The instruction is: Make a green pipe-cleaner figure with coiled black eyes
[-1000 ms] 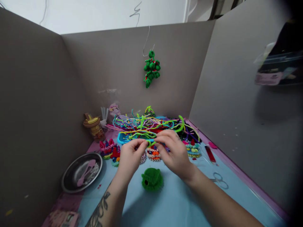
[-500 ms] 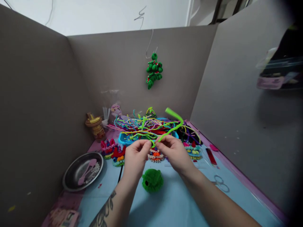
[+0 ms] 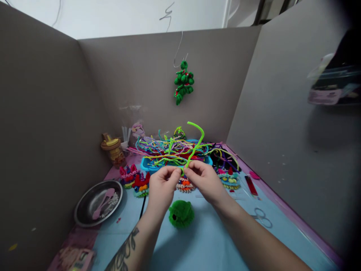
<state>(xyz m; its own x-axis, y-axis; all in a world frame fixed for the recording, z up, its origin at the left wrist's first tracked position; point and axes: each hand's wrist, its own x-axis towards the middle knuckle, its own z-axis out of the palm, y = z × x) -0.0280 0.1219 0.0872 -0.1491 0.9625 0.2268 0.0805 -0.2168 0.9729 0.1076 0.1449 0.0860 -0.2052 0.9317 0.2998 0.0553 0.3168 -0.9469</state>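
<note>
A lime-green pipe cleaner [image 3: 199, 140] rises in a curve from between my fingertips, its free end bent over to the left. My left hand [image 3: 165, 184] pinches its lower end, where a small coil or loop shows, partly hidden by the fingers. Close beside it, my right hand [image 3: 205, 184] is closed in a pinch on the same pipe cleaner. Below both hands, a fuzzy green ball-shaped figure [image 3: 181, 213] with a dark round eye rests on the light blue table cover [image 3: 208, 244]. Behind the fingers sits an orange-and-white pipe-cleaner piece [image 3: 185, 185].
A blue tray [image 3: 146, 164] heaped with coloured pipe cleaners stands at the back. To the left are a metal bowl [image 3: 81, 205] with a pink scoop, and colourful figures [image 3: 141, 185]. Scissors [image 3: 262, 217] lie right. A green ornament [image 3: 184, 82] hangs on the grey back panel.
The free end of the pipe cleaner has swung left and stands more upright. Both hands keep their pinch in nearly the same place.
</note>
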